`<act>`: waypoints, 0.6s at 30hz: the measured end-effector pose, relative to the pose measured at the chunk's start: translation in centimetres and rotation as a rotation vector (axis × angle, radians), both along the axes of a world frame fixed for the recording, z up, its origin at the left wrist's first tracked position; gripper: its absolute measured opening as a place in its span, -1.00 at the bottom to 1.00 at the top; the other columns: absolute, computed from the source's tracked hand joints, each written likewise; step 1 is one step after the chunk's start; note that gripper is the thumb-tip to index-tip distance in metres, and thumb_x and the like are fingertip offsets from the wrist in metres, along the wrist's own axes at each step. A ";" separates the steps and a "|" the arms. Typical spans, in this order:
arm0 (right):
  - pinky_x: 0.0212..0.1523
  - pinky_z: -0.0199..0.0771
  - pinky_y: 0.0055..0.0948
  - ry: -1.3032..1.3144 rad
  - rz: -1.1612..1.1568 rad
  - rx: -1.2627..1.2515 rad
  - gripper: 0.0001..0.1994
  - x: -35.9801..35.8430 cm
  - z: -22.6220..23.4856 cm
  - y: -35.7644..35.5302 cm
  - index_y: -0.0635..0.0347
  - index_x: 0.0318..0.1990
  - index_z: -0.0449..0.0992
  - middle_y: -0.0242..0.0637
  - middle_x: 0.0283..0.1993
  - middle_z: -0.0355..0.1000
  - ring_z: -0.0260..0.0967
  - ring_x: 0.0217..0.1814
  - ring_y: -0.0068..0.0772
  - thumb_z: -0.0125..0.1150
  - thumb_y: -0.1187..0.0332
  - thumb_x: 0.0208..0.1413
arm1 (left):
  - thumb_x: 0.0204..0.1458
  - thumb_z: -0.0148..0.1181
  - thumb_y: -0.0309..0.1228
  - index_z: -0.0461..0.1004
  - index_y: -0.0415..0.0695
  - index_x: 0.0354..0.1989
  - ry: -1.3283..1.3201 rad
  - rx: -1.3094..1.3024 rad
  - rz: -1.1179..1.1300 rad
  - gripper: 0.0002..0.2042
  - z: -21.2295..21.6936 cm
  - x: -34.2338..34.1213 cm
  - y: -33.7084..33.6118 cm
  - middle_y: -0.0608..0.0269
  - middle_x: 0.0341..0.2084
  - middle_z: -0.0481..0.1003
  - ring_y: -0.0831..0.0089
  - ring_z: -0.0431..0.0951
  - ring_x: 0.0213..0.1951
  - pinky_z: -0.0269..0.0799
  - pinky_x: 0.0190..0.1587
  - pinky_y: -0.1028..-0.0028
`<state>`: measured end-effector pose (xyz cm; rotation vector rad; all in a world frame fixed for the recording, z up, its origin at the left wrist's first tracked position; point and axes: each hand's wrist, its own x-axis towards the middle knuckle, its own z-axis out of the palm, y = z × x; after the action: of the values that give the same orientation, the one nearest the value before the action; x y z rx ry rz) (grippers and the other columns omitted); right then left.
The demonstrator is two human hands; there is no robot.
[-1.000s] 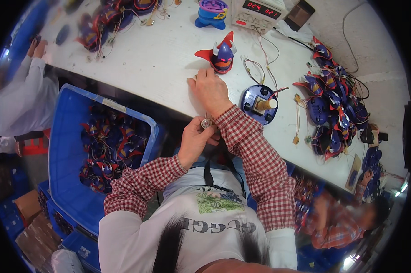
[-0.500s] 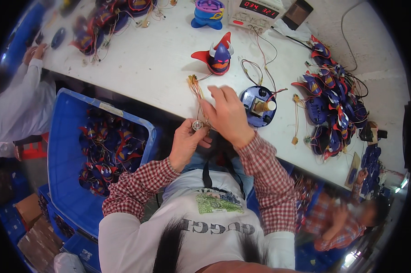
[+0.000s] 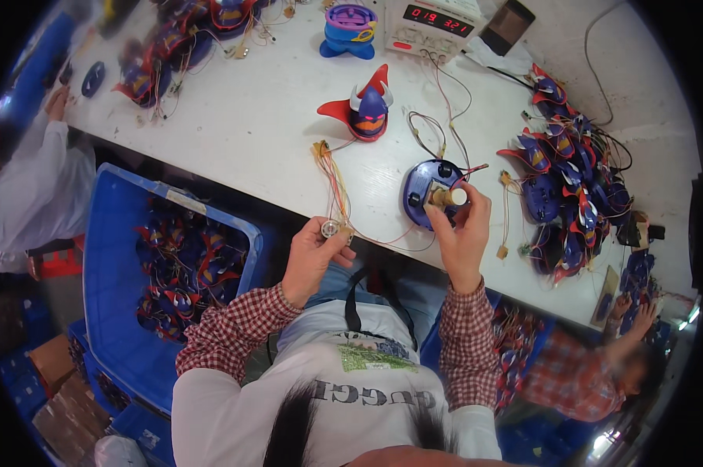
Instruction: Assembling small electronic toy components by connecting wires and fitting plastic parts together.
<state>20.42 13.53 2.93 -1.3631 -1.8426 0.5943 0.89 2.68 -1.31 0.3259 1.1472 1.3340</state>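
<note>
My left hand [image 3: 308,261] pinches a small round silver disc [image 3: 330,228] at the table's front edge. Thin coloured wires [image 3: 337,187] run from it to a tan connector bundle [image 3: 320,149] on the tabletop. A horned purple toy head [image 3: 368,113] with red fins stands just beyond the bundle. Over to the right, my right hand [image 3: 466,241] has its thumb and fingers closed around a round purple base [image 3: 417,183]. A tan block with a white round knob [image 3: 459,197] sits on that base, partly covered by my fingers.
A power supply [image 3: 429,31] with a red display and a blue toy body [image 3: 349,31] stand at the back of the white table [image 3: 234,140]. Toy heads pile up at right [image 3: 577,187] and far left. Below left, a blue bin [image 3: 118,303] holds more. Two people sit nearby.
My right hand has left the wires by my left hand and moved right onto the purple base, which is slightly turned. My left hand keeps the silver disc. The display reading has changed.
</note>
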 end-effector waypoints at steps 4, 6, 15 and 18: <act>-0.35 0.30 -0.55 -0.038 0.064 0.052 -0.64 0.0 -0.8 1.2 0.27 -0.08 0.38 -0.26 -0.18 0.29 0.25 -0.33 -0.41 0.33 0.44 -0.04 | 0.07 0.17 -0.48 0.33 -0.22 -0.32 0.012 -0.001 0.002 -0.86 0.0 0.1 0.0 0.23 -0.51 0.42 0.50 0.50 -0.52 0.47 -0.50 0.61; -0.36 0.31 -0.55 -0.059 0.111 0.100 -0.69 0.4 -1.1 1.5 0.26 -0.11 0.40 -0.27 -0.20 0.31 0.26 -0.36 -0.42 0.30 0.47 -0.01 | 0.07 0.17 -0.49 0.33 -0.22 -0.31 0.017 0.003 0.000 -0.87 0.0 0.1 0.1 0.23 -0.51 0.42 0.50 0.50 -0.52 0.47 -0.50 0.61; -0.41 0.31 -0.56 -0.017 0.144 0.039 -0.75 1.6 -0.3 1.8 0.24 -0.14 0.42 -0.31 -0.24 0.32 0.25 -0.43 -0.47 0.27 0.50 0.01 | 0.09 0.15 -0.52 0.33 -0.24 -0.23 0.025 0.038 -0.004 -0.86 -0.7 0.0 -0.1 0.19 -0.46 0.46 0.49 0.52 -0.52 0.48 -0.51 0.60; -0.40 0.31 -0.56 -0.014 0.164 0.035 -0.74 2.0 -0.3 1.9 0.25 -0.13 0.42 -0.31 -0.24 0.31 0.24 -0.42 -0.47 0.27 0.49 0.01 | 0.09 0.15 -0.53 0.33 -0.24 -0.23 0.024 0.043 -0.002 -0.86 -0.5 0.1 -0.1 0.19 -0.46 0.46 0.49 0.52 -0.52 0.48 -0.51 0.59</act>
<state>22.40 15.42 2.59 -1.2039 -1.9795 0.6344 0.94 2.56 -1.86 0.3747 1.1389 1.3581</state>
